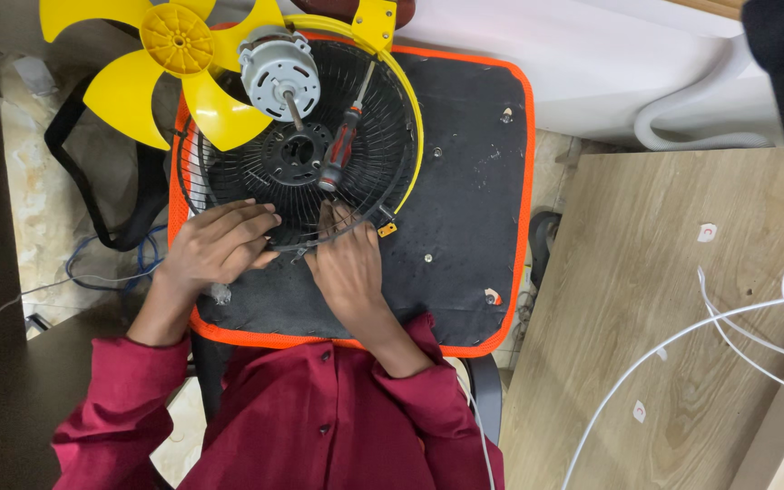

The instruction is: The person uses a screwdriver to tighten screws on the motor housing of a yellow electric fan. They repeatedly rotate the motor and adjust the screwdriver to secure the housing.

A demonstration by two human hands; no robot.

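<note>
A black wire fan grille [301, 172] with a yellow rim lies on a black mat with an orange border [465, 181]. My left hand [220, 243] presses on the grille's near edge, fingers spread over the wires. Beside it, my right hand [347, 268] pinches the same rim next to a small yellow clip [387, 230]. A grey fan motor [279, 73] with its shaft rests on the grille's far side. A red-and-black screwdriver [339, 147] lies across the grille. A yellow fan blade [165, 63] sits at the far left.
Small screws [506, 114] lie scattered on the mat. A wooden board [673, 318] with white cables [728, 318] stands to the right. A black strap [93, 191] and blue wire [142, 259] lie on the floor to the left. White surface at the back.
</note>
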